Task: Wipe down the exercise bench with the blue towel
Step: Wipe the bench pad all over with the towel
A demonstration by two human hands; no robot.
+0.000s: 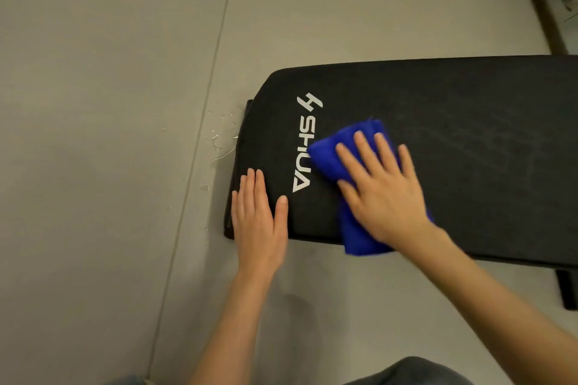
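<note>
From up by the person's head, looking down, there is a black exercise bench standing on a grey floor. The bench pad has white letters on it near its left end, and they read sideways.

A blue towel lies bunched up on top of the pad, just right of the white letters. One end of the towel hangs a little over the near edge of the bench.

The right hand lies flat on top of the towel, pushing it down onto the pad. Its fingers are spread apart and stretched out, not curled around the cloth.

The left hand rests flat on the bare pad near the left end of the bench, left of the letters. Its fingers are straight and close together, and it holds nothing. It does not touch the towel.

Some small white bits lie on the floor just beside the left end of the bench. A thin line runs across the floor there too
</note>
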